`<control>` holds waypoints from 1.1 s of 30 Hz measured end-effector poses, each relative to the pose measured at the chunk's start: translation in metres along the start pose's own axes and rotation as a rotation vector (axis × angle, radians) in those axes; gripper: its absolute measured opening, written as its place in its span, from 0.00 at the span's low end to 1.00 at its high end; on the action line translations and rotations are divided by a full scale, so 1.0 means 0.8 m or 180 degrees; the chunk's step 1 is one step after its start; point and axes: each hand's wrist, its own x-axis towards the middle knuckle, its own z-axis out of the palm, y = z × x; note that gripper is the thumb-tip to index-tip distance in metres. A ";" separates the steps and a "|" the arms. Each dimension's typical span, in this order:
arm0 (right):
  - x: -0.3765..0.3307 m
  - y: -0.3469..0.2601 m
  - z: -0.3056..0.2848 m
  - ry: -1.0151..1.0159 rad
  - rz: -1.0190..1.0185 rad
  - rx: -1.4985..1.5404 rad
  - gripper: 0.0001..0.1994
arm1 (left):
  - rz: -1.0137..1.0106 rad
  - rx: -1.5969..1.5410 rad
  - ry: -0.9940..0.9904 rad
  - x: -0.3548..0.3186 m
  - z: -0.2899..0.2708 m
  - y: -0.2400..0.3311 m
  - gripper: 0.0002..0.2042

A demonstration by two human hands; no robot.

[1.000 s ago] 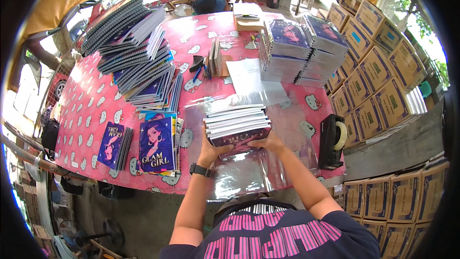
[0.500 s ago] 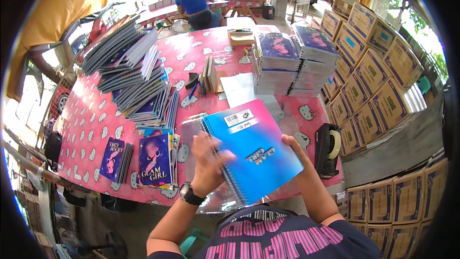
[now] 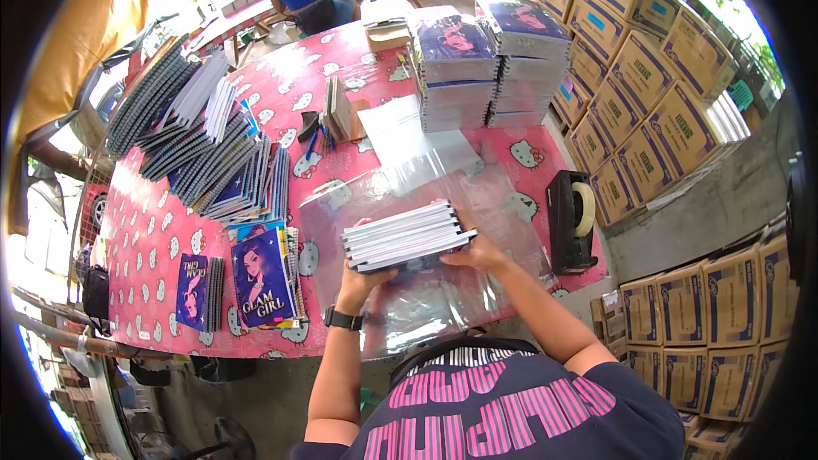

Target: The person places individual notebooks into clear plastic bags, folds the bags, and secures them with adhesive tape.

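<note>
head view: left hand point(image 3: 361, 284) and right hand point(image 3: 479, 254) grip notebooks point(image 3: 409, 237); cardboard boxes point(image 3: 654, 145) hide their contents.

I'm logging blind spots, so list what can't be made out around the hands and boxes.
Head view: outer cover designs of the thick white-paged notebook stack, turned away from the camera.
Head view: most fingers of the bare left hand and bare right hand, hidden by that stack.
Head view: right side of the pile of brown cardboard boxes at lower right, cut off by the dark lens rim.
</note>
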 end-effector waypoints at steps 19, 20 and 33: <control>0.020 0.053 0.000 0.0060 0.0848 -0.0123 0.48 | -0.0746 -0.0463 0.0129 -0.014 -0.016 -0.050 0.26; 0.023 0.060 0.000 0.0074 0.0829 -0.0185 0.47 | -0.0852 -0.0504 0.0133 -0.013 -0.015 -0.051 0.26; 0.044 0.057 -0.081 0.0801 0.0247 -0.2045 0.27 | -0.2007 -0.1333 0.0293 0.035 0.006 -0.003 0.19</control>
